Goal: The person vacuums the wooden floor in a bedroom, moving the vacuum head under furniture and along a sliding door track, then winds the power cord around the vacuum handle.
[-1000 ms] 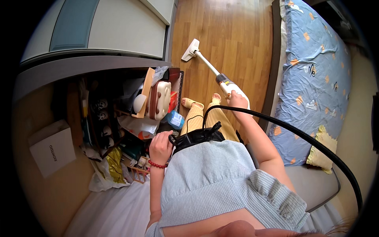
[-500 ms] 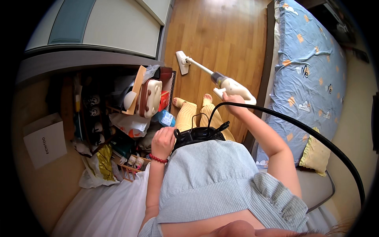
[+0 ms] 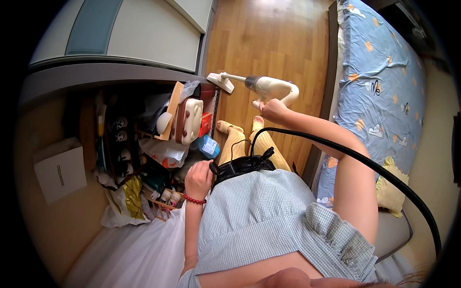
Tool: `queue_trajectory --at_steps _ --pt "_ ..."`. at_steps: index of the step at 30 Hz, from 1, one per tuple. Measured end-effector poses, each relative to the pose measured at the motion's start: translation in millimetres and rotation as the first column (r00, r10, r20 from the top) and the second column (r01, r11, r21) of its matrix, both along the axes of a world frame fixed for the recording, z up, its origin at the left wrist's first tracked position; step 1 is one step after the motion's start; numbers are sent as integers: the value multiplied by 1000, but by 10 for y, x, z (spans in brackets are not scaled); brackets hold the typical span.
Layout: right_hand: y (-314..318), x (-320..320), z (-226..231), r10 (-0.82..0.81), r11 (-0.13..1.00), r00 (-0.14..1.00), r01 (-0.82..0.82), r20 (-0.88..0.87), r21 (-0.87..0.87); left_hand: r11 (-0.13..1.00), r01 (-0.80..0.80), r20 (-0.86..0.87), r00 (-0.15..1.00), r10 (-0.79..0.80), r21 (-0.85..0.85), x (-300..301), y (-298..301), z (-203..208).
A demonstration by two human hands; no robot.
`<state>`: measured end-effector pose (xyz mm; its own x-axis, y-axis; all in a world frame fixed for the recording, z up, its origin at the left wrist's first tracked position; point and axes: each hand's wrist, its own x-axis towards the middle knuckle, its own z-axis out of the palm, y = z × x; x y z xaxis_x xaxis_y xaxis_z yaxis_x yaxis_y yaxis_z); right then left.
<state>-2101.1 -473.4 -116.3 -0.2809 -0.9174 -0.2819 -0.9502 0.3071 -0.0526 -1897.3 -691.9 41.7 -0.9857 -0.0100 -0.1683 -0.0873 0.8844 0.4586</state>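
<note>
My right hand (image 3: pixel 273 111) is closed round the handle of a white stick vacuum cleaner (image 3: pixel 283 90), held out in front of me with my arm stretched. Its grey see-through dust cup leads to a short white tube, and the flat floor head (image 3: pixel 220 83) rests on the wooden floor, by the corner of the cabinet. At my waist is a black waist bag (image 3: pixel 245 168) with a thin cord. My left hand (image 3: pixel 198 177), with a red bead bracelet (image 3: pixel 194 198) at the wrist, has its fingers curled at the bag's left end; the fingertips are partly hidden.
To the right stands a bed (image 3: pixel 379 96) with a blue patterned sheet and a yellow pillow (image 3: pixel 391 187). Open shelves on the left hold a brown-and-white case (image 3: pixel 192 120), a blue package (image 3: pixel 207 147) and plastic bags. A thick black cable (image 3: pixel 355 155) arches over my right arm.
My right hand has moved forward and slightly left with the vacuum cleaner. The floor head has slid nearer the cabinet corner and turned. The left hand stays at the waist bag.
</note>
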Motion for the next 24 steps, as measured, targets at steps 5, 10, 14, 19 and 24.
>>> queue_trajectory --at_steps 5,10,14,19,24 --pt "304 197 158 -191 972 973 169 131 161 999 -22 -34 999 21 -30 31 -45 5" --pt "854 623 167 -605 794 721 579 338 186 999 32 -63 998 -32 1 -99 -30 -104" --pt "1057 852 553 -904 390 304 874 300 289 997 72 -31 997 -71 24 -270 34 -144" --pt "1097 1123 201 -898 -7 -133 957 419 290 973 228 -101 968 -229 -15 -575 59 -204" --pt "476 699 14 -745 19 -158 966 648 258 958 288 -124 950 -288 -18 -898 -33 -198"
